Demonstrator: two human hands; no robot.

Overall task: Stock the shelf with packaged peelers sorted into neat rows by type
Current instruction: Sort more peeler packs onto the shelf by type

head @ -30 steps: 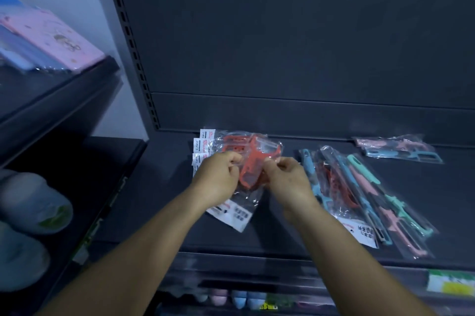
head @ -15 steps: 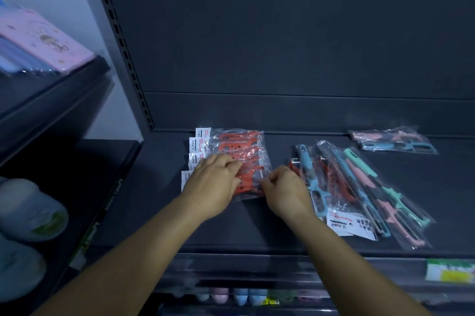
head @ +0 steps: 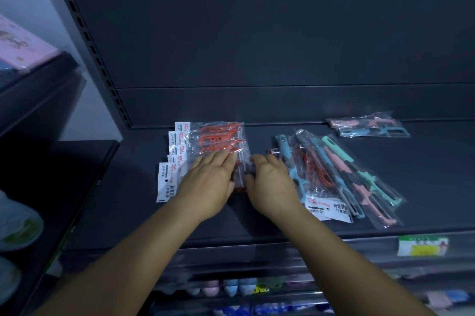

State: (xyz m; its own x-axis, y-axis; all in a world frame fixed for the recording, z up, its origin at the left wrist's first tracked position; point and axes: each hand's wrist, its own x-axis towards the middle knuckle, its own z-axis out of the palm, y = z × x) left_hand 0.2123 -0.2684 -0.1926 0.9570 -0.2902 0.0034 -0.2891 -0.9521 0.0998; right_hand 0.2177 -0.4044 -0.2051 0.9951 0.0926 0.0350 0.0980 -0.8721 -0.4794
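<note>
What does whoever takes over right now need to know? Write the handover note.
Left hand: flat on the front pack of the orange row.
Right hand: at that pack's right edge; grip hidden.
Done: orange peelers in an overlapping row at the shelf's left.
Left: mixed pile beside the right hand, blue, pink, teal and some orange, unsorted; two packs lie apart at the back right.

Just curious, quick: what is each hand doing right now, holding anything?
Left hand: open, flat on the front orange peeler packet.
Right hand: fingers curled at that packet's right edge; grip cannot be told.
</note>
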